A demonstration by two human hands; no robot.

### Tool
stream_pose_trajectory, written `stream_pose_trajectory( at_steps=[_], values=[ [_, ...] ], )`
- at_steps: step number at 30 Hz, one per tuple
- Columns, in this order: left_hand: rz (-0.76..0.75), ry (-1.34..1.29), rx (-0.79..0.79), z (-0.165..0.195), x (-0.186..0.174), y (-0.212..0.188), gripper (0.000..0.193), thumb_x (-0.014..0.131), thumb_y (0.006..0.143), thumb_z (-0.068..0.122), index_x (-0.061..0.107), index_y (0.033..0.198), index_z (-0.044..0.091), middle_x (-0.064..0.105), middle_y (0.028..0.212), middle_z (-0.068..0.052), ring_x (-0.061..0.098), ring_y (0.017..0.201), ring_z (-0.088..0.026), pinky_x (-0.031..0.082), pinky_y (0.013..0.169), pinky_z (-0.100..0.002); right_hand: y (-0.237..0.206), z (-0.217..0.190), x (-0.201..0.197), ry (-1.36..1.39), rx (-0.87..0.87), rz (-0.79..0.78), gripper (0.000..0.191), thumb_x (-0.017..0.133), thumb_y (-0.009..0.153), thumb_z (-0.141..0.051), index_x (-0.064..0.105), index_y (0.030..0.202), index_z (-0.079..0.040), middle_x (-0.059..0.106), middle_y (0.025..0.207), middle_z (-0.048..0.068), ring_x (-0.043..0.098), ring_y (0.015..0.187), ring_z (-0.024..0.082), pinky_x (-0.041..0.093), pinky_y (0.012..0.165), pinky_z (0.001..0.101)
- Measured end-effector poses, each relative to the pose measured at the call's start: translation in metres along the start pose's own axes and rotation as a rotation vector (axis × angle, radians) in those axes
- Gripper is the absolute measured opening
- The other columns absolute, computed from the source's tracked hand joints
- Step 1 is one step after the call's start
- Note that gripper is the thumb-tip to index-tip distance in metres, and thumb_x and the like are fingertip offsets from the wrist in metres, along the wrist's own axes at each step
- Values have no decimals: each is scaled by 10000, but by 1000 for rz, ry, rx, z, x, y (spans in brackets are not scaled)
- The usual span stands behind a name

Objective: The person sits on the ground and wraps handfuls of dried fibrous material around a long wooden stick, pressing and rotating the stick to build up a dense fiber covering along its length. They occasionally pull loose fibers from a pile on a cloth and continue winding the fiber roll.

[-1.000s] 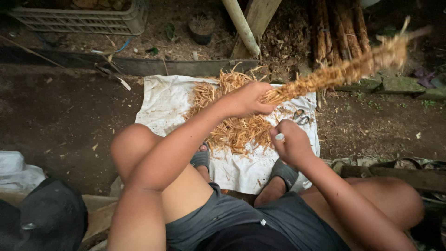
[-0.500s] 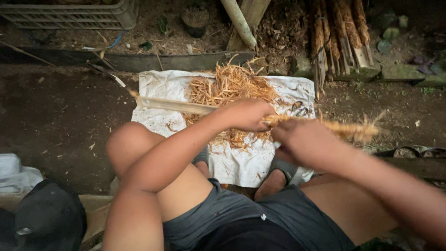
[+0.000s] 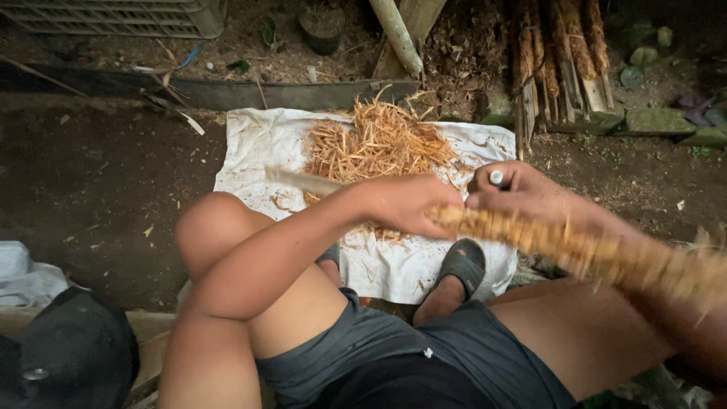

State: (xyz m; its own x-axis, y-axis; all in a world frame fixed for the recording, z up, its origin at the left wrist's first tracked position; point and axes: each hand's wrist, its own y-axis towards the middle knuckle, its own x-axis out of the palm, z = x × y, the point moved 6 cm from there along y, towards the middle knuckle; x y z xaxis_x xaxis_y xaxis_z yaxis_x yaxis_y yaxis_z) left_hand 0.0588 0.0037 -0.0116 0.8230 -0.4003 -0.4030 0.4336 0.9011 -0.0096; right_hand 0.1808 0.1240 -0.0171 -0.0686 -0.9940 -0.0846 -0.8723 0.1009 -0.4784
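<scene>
I sit over a white cloth (image 3: 254,148) that carries a pile of tan fibrous shavings (image 3: 379,140). My left hand (image 3: 409,203) grips a long stalk (image 3: 575,246) lying across my lap. The stalk's stripped end (image 3: 299,180) points left over the cloth, while its shaggy, blurred part runs down to the right. My right hand (image 3: 534,195) rests on the stalk just right of the left hand, closed on a small tool with a white-tipped handle (image 3: 496,178). The tool's blade is hidden.
A plastic crate (image 3: 113,15) stands at the back left. Leaning at the back are a pale post (image 3: 397,34) and a bundle of rough stalks (image 3: 560,53). Stones (image 3: 655,121) lie right. A dark cap (image 3: 68,356) and white bag (image 3: 23,273) sit bottom left. My sandalled foot (image 3: 462,263) rests on the cloth.
The stalk has swung down from pointing up and right to lying low across my lap. Both hands have shifted right, and the right hand now sits on the stalk.
</scene>
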Motion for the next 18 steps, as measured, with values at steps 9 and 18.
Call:
stream_pose_trajectory(
  at_steps=[9, 18],
  values=[
    [520, -458, -209, -47, -18, 12, 487, 772, 826, 315, 629, 1208, 49, 729, 983, -65, 696, 869, -118, 586, 759, -292, 29, 40, 20, 1154, -272, 374, 278, 512, 1062, -403, 534, 979, -139, 433, 698, -25, 381, 583, 110, 299, 505, 261],
    [754, -491, 12, -112, 10, 53, 546, 514, 1066, 310, 421, 1505, -2, 620, 1236, -92, 572, 1036, -125, 512, 907, -311, 42, 39, 6, 745, -572, 841, 285, 518, 1072, -233, 525, 1319, -92, 402, 742, -32, 354, 629, 81, 339, 553, 264]
  ],
)
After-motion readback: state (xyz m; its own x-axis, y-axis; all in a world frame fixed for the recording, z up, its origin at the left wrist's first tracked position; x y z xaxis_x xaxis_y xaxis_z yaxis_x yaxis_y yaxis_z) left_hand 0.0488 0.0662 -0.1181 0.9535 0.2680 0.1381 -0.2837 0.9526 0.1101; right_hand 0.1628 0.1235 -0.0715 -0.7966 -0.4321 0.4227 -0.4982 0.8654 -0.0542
